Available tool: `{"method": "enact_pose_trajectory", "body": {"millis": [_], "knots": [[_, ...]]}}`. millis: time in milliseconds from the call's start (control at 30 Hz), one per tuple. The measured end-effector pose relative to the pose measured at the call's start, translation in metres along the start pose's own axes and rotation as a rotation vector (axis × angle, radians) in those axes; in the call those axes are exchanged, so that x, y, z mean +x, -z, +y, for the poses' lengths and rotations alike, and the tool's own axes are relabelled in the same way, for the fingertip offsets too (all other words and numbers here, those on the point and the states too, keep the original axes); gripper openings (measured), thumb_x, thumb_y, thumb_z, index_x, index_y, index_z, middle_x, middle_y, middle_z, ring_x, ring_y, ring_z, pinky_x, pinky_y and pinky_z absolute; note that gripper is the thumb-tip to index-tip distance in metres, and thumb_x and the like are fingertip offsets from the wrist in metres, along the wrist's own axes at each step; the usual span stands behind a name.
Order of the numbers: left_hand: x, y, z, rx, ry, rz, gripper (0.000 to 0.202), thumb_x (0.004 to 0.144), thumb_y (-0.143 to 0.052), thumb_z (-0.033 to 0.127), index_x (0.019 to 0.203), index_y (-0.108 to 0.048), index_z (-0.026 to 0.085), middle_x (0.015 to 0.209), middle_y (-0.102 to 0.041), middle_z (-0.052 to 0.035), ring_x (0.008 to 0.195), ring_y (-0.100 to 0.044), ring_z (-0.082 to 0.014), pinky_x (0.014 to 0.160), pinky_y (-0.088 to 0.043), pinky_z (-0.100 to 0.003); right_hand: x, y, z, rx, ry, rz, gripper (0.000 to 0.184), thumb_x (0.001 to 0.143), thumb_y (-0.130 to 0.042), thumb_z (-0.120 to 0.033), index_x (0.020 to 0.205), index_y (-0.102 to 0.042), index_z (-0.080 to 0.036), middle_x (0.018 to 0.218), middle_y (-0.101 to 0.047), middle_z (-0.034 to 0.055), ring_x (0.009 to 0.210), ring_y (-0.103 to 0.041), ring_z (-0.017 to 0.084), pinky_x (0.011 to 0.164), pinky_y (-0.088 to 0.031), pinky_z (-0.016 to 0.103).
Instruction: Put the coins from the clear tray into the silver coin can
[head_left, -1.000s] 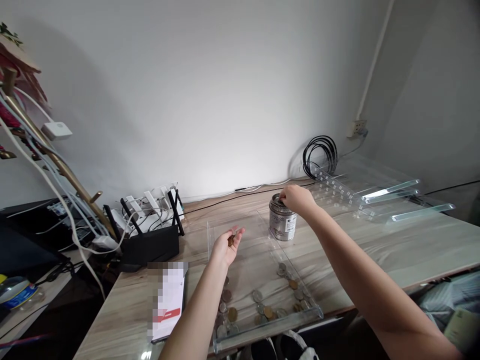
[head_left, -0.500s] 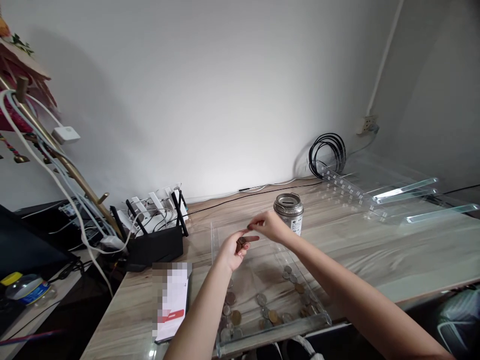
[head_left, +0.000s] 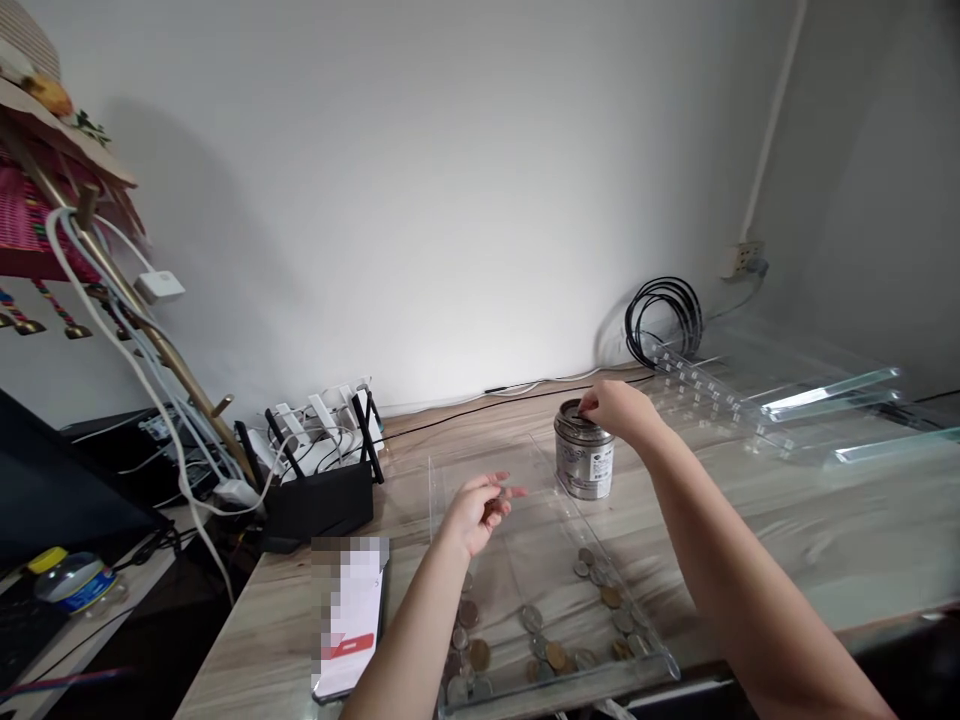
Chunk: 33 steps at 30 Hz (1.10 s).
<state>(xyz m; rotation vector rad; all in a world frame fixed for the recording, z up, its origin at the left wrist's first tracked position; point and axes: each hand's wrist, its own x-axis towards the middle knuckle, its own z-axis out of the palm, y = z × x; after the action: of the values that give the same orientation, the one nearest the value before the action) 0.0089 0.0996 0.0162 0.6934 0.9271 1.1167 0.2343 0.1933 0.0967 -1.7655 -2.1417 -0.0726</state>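
Observation:
A silver tin can [head_left: 584, 463] with a slot in its lid stands on the wooden table [head_left: 787, 520] just beyond a clear acrylic tray [head_left: 540, 560]. My right hand [head_left: 615, 408] is over the can's lid, fingers pinched together on a coin at the slot. My left hand [head_left: 480, 510] hovers palm up above the tray, fingers curled around a few coins. Several more coins [head_left: 540, 630] lie scattered in the near part of the tray.
A phone [head_left: 352, 615] lies on the table left of the tray. Black routers and white plugs with cables [head_left: 319, 475] stand at the back left. Clear acrylic panels [head_left: 787, 385] and a black cable coil [head_left: 664, 320] sit at the back right.
My right hand went from the can to my left palm, picked up a coin there, and has returned to the can's lid. The view has shifted slightly.

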Motion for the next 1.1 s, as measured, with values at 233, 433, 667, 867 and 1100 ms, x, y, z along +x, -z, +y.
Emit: {"method": "enact_pose_trajectory", "body": {"millis": [233, 433, 667, 867, 1100], "knots": [[0.0, -0.002, -0.003, 0.058, -0.079, 0.015, 0.033, 0.069, -0.052, 0.012, 0.102, -0.048, 0.014, 0.067, -0.063, -0.0051, 0.032, -0.033, -0.0015, 0.031, -0.01, -0.015, -0.044, -0.027, -0.065, 0.377, 0.402, 0.036, 0.025, 0.078, -0.045, -0.029, 0.088, -0.066, -0.021, 0.083, -0.066, 0.0038, 0.075, -0.056, 0.016, 0.065, -0.041, 0.024], [0.003, 0.0, -0.001, -0.029, -0.075, 0.036, 0.026, 0.071, -0.052, 0.018, 0.097, -0.052, 0.015, 0.061, -0.056, 0.0009, 0.031, -0.034, -0.0009, 0.03, -0.01, -0.015, -0.052, -0.057, -0.093, 0.582, 0.529, -0.182, 0.018, 0.074, -0.05, -0.023, 0.072, -0.068, -0.026, 0.066, -0.065, -0.0018, 0.06, -0.056, 0.012, 0.056, -0.042, 0.021], [-0.002, -0.005, 0.004, -0.136, 0.105, 0.066, 0.02, 0.072, -0.035, 0.006, 0.086, -0.05, 0.007, 0.073, -0.064, -0.0151, 0.038, -0.04, -0.0032, 0.03, -0.015, -0.013, -0.026, -0.021, -0.024, 0.366, 0.089, 0.446, 0.019, 0.072, -0.051, -0.029, 0.081, -0.067, -0.024, 0.083, -0.065, 0.0025, 0.08, -0.056, 0.017, 0.067, -0.042, 0.027], [-0.005, -0.007, 0.004, -0.011, 0.069, 0.015, 0.023, 0.072, -0.035, 0.002, 0.092, -0.045, 0.008, 0.081, -0.064, -0.018, 0.041, -0.045, -0.0038, 0.031, -0.016, -0.012, -0.006, -0.02, 0.019, 0.334, -0.116, 0.143, 0.016, 0.063, -0.056, -0.026, 0.07, -0.069, -0.023, 0.067, -0.065, 0.0011, 0.067, -0.057, 0.015, 0.054, -0.037, 0.022], [-0.004, -0.003, 0.001, 0.077, -0.008, -0.058, 0.026, 0.076, -0.038, 0.009, 0.102, -0.044, 0.011, 0.08, -0.065, -0.0132, 0.033, -0.03, -0.0005, 0.031, -0.011, -0.013, -0.013, -0.023, 0.004, 0.264, 0.015, 0.256, 0.019, 0.066, -0.053, -0.026, 0.074, -0.07, -0.023, 0.074, -0.066, 0.0025, 0.077, -0.057, 0.017, 0.061, -0.039, 0.023]]}}
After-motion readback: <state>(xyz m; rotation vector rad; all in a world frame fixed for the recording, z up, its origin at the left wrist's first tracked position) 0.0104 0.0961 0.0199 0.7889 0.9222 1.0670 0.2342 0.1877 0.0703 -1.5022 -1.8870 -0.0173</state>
